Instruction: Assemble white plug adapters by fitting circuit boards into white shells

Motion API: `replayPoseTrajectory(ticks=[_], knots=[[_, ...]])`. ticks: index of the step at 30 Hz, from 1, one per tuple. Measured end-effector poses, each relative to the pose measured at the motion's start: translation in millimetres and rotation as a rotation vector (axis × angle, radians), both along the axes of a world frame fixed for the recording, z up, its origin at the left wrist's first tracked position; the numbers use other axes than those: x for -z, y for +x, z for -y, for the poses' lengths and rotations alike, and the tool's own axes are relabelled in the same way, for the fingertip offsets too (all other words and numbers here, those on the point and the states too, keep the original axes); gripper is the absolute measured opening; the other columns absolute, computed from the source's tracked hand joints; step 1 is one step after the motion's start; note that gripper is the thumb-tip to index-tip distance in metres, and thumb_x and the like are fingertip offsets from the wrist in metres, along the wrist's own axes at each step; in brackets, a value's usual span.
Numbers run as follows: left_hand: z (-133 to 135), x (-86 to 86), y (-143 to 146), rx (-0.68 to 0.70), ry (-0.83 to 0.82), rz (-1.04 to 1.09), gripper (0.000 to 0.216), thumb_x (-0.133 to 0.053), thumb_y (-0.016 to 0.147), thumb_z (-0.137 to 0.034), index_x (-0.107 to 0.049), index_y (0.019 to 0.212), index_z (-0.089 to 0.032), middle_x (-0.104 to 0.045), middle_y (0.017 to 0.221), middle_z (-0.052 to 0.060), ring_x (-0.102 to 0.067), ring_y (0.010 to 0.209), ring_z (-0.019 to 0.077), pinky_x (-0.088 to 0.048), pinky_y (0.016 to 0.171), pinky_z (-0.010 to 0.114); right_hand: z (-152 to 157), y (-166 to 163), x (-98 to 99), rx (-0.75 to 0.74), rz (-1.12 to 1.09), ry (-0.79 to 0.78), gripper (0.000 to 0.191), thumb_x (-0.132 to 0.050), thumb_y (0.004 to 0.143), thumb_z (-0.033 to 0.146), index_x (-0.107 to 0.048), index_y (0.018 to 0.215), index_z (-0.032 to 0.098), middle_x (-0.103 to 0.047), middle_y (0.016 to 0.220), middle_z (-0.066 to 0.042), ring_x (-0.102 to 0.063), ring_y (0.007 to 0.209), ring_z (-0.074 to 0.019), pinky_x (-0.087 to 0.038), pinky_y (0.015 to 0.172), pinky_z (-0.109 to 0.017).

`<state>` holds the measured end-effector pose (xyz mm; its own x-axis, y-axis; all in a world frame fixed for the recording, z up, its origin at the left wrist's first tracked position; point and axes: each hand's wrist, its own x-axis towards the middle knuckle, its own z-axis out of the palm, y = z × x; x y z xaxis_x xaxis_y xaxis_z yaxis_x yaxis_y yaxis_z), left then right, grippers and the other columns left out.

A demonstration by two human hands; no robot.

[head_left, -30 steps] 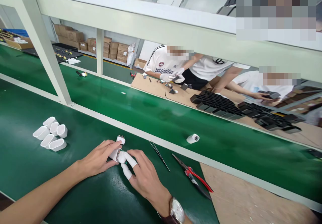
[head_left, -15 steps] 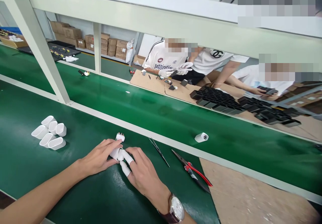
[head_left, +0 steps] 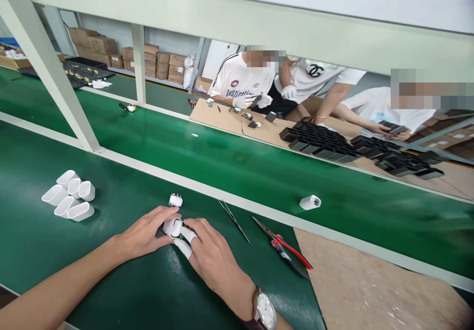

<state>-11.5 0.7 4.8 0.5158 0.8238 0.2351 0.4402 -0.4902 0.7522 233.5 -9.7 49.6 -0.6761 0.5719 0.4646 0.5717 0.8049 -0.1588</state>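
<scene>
My left hand [head_left: 144, 235] and my right hand [head_left: 207, 253] meet on the green table, both pinching a small white plastic shell [head_left: 171, 226]. White finger cots cover my right thumb and forefinger, and a watch [head_left: 264, 312] sits on that wrist. Just beyond the hands stands a small white part with metal pins [head_left: 175, 200]. Several empty white shells [head_left: 69, 201] lie in a cluster to the left of my left hand.
Tweezers [head_left: 233, 219] and red-handled pliers [head_left: 283, 250] lie right of my hands, beside a brown board [head_left: 370, 290]. A white shell [head_left: 310, 202] rides the green belt [head_left: 237, 162]. Other people work across it at black trays [head_left: 326, 147]. A frame post [head_left: 55, 78] stands left.
The white shell on the belt has drifted to the right. My hands stay together on the small shell, and the view has tilted slightly.
</scene>
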Motion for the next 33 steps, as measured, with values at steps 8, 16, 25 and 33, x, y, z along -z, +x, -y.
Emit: replayPoseTrajectory(ticks=[8, 16, 25, 33], knots=[[-1, 3.2, 0, -0.001, -0.002, 0.043, 0.066, -0.065, 0.101, -0.023, -0.033, 0.157, -0.034, -0.061, 0.147, 0.009, -0.062, 0.134, 0.0262, -0.056, 0.111, 0.047, -5, -5, 11.8, -0.039, -0.112, -0.133, 0.008, -0.058, 0.099, 0.010, -0.063, 0.097, 0.017, -0.065, 0.120, -0.016, -0.061, 0.098, -0.0289, -0.060, 0.078, -0.047], [-4, -1.5, -2, 0.025, -0.157, 0.091, 0.069, -0.069, 0.099, -0.027, -0.031, 0.155, -0.037, -0.070, 0.141, 0.003, -0.069, 0.129, 0.0216, -0.056, 0.110, 0.042, -18, -4, 10.2, -0.083, -0.313, -0.383, 0.021, -0.064, 0.103, 0.024, -0.065, 0.124, 0.026, -0.061, 0.127, -0.011, -0.063, 0.116, -0.0256, -0.059, 0.097, -0.044], [-4, 0.6, 2, 0.003, -0.180, 0.099, 0.071, -0.072, 0.094, -0.022, -0.033, 0.152, -0.035, -0.077, 0.126, -0.001, -0.074, 0.118, 0.0186, -0.058, 0.105, 0.037, -20, -5, 27.9, -0.155, -0.325, -0.354, 0.025, -0.057, 0.105, 0.018, -0.061, 0.129, 0.023, -0.062, 0.113, -0.010, -0.060, 0.102, -0.0239, -0.058, 0.086, -0.041], [1, 2.2, 4, -0.040, -0.140, 0.032, 0.065, -0.067, 0.096, -0.024, -0.034, 0.151, -0.035, -0.077, 0.128, -0.003, -0.074, 0.118, 0.0186, -0.056, 0.106, 0.037, -19, 3, 29.7, -0.122, -0.167, -0.135, 0.023, -0.057, 0.107, 0.023, -0.059, 0.130, 0.020, -0.068, 0.114, -0.011, -0.063, 0.096, -0.0241, -0.057, 0.081, -0.041]])
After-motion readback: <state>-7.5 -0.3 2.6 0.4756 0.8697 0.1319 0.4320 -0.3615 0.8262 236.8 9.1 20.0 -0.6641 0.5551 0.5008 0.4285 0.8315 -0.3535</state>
